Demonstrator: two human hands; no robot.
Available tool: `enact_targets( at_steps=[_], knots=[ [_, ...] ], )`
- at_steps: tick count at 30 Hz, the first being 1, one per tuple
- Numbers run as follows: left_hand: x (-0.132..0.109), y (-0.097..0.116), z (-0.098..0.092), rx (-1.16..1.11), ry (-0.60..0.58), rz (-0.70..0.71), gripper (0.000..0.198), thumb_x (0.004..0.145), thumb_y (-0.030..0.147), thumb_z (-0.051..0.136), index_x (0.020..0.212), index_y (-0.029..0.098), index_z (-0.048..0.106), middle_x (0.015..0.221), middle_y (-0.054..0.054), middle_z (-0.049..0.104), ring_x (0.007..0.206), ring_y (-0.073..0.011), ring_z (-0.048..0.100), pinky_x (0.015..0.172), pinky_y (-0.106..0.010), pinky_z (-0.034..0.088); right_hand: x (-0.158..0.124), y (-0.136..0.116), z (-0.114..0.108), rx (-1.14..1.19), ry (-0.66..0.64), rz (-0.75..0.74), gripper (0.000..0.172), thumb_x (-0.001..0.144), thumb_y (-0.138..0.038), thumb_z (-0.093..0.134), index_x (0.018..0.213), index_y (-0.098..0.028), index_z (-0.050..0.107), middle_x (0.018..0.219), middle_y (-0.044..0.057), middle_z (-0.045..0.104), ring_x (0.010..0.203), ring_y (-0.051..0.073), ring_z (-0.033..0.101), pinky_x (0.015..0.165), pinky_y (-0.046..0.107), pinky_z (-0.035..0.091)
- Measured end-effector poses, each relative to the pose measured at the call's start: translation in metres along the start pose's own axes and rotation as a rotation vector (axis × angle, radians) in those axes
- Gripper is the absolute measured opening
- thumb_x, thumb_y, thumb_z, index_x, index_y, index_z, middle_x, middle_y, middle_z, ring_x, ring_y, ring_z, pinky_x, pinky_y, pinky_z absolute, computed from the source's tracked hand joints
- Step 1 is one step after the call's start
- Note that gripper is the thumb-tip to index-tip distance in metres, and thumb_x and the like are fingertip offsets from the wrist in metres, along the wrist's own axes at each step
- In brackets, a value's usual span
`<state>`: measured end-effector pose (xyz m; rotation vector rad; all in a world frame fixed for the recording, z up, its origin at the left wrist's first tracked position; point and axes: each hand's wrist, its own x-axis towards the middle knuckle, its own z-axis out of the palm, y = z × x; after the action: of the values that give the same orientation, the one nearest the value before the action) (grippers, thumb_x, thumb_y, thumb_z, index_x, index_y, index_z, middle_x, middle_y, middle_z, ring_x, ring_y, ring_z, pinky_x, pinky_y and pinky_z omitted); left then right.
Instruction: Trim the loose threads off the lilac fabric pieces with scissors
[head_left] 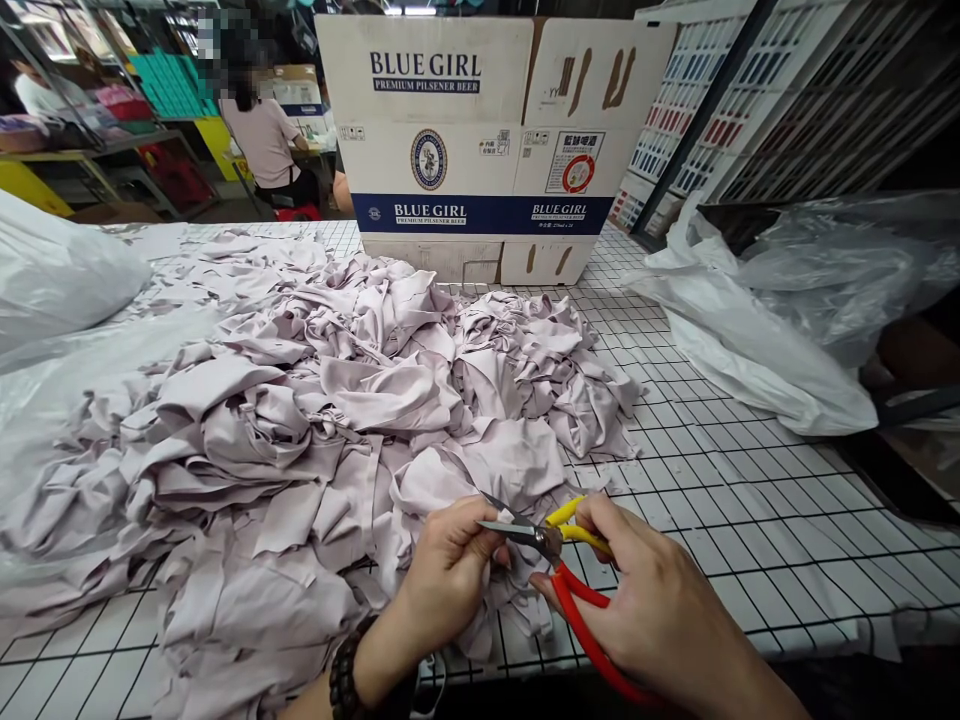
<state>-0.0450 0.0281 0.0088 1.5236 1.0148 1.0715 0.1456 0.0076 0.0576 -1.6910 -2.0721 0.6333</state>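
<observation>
My right hand (652, 590) grips a pair of scissors (550, 541) with red and yellow handles, its blades parted and pointing left. Pinched in my left hand (454, 565) is a piece of pale mauve fabric (517, 580), held right at the blades. Part of the fabric hangs below my left fingers, towards the table's near edge. Just beyond both hands spreads a large heap of the same fabric pieces (390, 390), crumpled and overlapping. A dark bead bracelet (346, 680) circles my left wrist.
A Blue Girl beer carton (465, 150) stands behind the heap on the grid-patterned table (720, 540). White plastic bags (757, 330) lie at the right, and another bulging bag (60, 270) at the left. In the background a person in a pink top (259, 140) sits at another table.
</observation>
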Motion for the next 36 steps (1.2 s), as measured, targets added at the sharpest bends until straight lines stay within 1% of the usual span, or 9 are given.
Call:
enact_targets(
  at_steps=[4, 8, 15, 18, 24, 28, 32, 36],
  knots=[
    [0.0009, 0.0016, 0.0, -0.007, 0.008, 0.012, 0.032, 0.091, 0.023, 0.051, 0.061, 0.016, 0.058, 0.061, -0.002, 0.056, 0.062, -0.0139, 0.055, 0.062, -0.024, 0.04, 0.0005, 0.0014, 0.0033, 0.018, 0.031, -0.039, 0.024, 0.077, -0.031, 0.066, 0.09, -0.026, 0.048, 0.088, 0.002, 0.066, 0.082, 0.022, 0.065, 0.071, 0.034, 0.053],
    [0.0012, 0.0036, -0.0002, 0.007, 0.013, 0.031, 0.033, 0.092, 0.022, 0.051, 0.06, 0.016, 0.057, 0.061, -0.001, 0.055, 0.061, -0.0127, 0.053, 0.061, -0.023, 0.039, -0.0002, 0.0015, 0.0047, 0.001, 0.066, -0.052, 0.023, 0.078, -0.031, 0.065, 0.093, -0.026, 0.048, 0.091, 0.001, 0.065, 0.083, 0.022, 0.065, 0.075, 0.037, 0.054],
    [-0.0007, 0.0024, 0.0007, 0.015, 0.028, 0.039, 0.032, 0.092, 0.021, 0.05, 0.061, 0.016, 0.057, 0.06, 0.0, 0.054, 0.061, -0.0126, 0.053, 0.061, -0.023, 0.039, -0.0021, -0.002, 0.0019, 0.007, 0.073, -0.07, 0.021, 0.078, -0.029, 0.064, 0.092, -0.026, 0.048, 0.09, 0.002, 0.064, 0.082, 0.022, 0.064, 0.072, 0.035, 0.055],
    [-0.0018, 0.0021, 0.0008, 0.015, 0.026, 0.029, 0.031, 0.091, 0.02, 0.05, 0.062, 0.016, 0.057, 0.06, 0.0, 0.053, 0.061, -0.0127, 0.052, 0.061, -0.023, 0.039, -0.0024, -0.0025, 0.0008, 0.007, 0.054, -0.066, 0.02, 0.078, -0.03, 0.064, 0.09, -0.026, 0.048, 0.088, 0.002, 0.064, 0.079, 0.021, 0.064, 0.069, 0.034, 0.054],
    [-0.0027, 0.0025, 0.0005, 0.01, 0.02, -0.002, 0.031, 0.091, 0.02, 0.05, 0.061, 0.016, 0.057, 0.06, 0.0, 0.054, 0.062, -0.0131, 0.053, 0.062, -0.023, 0.039, -0.0026, 0.0014, 0.0016, -0.004, 0.005, -0.073, 0.02, 0.079, -0.033, 0.063, 0.089, -0.026, 0.047, 0.086, 0.001, 0.064, 0.078, 0.02, 0.064, 0.068, 0.034, 0.053],
    [-0.0035, 0.0027, 0.0004, -0.011, 0.021, -0.007, 0.031, 0.09, 0.022, 0.051, 0.061, 0.017, 0.057, 0.059, 0.0, 0.054, 0.061, -0.0131, 0.053, 0.061, -0.023, 0.039, -0.0029, 0.003, 0.0026, 0.005, 0.001, -0.075, 0.021, 0.08, -0.036, 0.063, 0.088, -0.026, 0.047, 0.082, 0.0, 0.064, 0.074, 0.02, 0.064, 0.065, 0.032, 0.053],
    [-0.0037, 0.0037, 0.0005, -0.025, 0.024, -0.008, 0.031, 0.09, 0.021, 0.052, 0.06, 0.017, 0.056, 0.058, 0.0, 0.053, 0.06, -0.0126, 0.052, 0.061, -0.023, 0.039, -0.0028, 0.0031, 0.0053, 0.001, 0.026, -0.068, 0.022, 0.08, -0.037, 0.064, 0.087, -0.025, 0.047, 0.08, 0.0, 0.064, 0.073, 0.019, 0.064, 0.064, 0.032, 0.053],
    [-0.0028, 0.0052, 0.0001, -0.029, 0.029, -0.007, 0.03, 0.09, 0.021, 0.052, 0.06, 0.017, 0.056, 0.059, 0.0, 0.053, 0.057, -0.0117, 0.051, 0.059, -0.022, 0.038, -0.0023, 0.0037, 0.008, -0.037, 0.09, -0.119, 0.023, 0.079, -0.032, 0.064, 0.093, -0.025, 0.048, 0.085, 0.001, 0.065, 0.077, 0.02, 0.065, 0.069, 0.033, 0.055]
  ],
)
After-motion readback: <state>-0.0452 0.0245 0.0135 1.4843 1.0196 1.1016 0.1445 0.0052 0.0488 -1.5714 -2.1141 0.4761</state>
